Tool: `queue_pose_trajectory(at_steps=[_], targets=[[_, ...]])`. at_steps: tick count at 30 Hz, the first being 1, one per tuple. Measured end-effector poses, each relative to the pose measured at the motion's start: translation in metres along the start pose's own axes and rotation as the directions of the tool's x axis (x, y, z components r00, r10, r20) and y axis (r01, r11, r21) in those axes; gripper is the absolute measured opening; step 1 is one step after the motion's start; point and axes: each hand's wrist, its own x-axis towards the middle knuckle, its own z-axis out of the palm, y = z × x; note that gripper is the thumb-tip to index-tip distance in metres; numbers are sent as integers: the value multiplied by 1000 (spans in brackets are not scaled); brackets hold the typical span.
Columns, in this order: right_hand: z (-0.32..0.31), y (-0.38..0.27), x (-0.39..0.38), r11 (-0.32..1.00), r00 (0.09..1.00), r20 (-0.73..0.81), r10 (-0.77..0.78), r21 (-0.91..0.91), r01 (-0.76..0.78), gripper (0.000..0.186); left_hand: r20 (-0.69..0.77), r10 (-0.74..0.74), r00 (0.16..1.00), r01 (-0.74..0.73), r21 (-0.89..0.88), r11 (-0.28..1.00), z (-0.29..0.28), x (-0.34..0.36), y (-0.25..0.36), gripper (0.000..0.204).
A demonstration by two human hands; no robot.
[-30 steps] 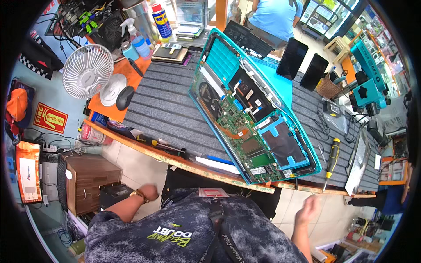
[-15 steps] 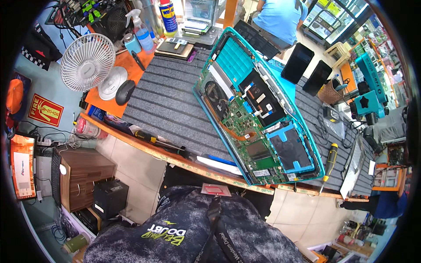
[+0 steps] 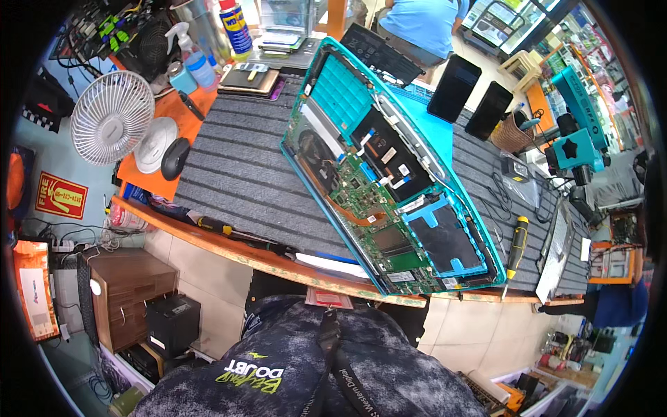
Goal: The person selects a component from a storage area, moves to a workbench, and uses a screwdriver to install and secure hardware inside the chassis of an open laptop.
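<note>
Neither my left hand nor my right hand shows in the head view. In front of me an opened teal laptop [image 3: 358, 184] lies slantwise on the grey striped mat [image 3: 240, 163], its insides facing up. Its green circuit board [image 3: 403, 260], cooling fan [image 3: 316, 149] and copper heat pipe [image 3: 361, 219] are exposed. Just right of it lies a yellow-and-black screwdriver [image 3: 517, 248], its tip toward the bench's front edge. Beyond the laptop rests a black laptop battery [image 3: 382, 55].
Left on the bench stand a white fan [image 3: 111, 128], a black mouse [image 3: 176, 158], a spray bottle [image 3: 198, 66] and a spray can [image 3: 236, 31]. Two dark phones or tablets [image 3: 454, 87], a woven basket [image 3: 513, 135] and a teal stand [image 3: 578, 149] are at right. A person in blue [image 3: 420, 24] sits beyond.
The whole view has shifted slightly, so the bench and laptop appear a little farther left. Nothing on the bench has visibly been moved.
</note>
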Motion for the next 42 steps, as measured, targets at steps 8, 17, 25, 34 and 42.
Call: queue_pose_trajectory(at_steps=[8, 17, 25, 34, 42], targets=[[4, 13, 4, 1000, 999, 35, 16, -3, -16, 21, -3, 9, 1000, -9, 25, 1000, -8, 10, 8, 42], [16, 35, 19, 1000, 996, 88, -7, -21, 8, 26, -18, 30, 999, -28, 70, 997, -10, 16, 0, 42], [16, 60, 36, 995, 976, 218, -13, -95, 35, 30, -6, 54, 999, -52, 124, 991, 6, 33, -25, 43], [-87, -8, -2, 930, 900, 413, -139, -257, 262, 27, 158, 378, 912, -386, 641, 664, -62, -26, 100, 41], [-115, -228, -162, 593, 679, 391, -621, -331, 734, 13, 430, 895, -116, -468, 772, -431, -21, -355, 371, 19]])
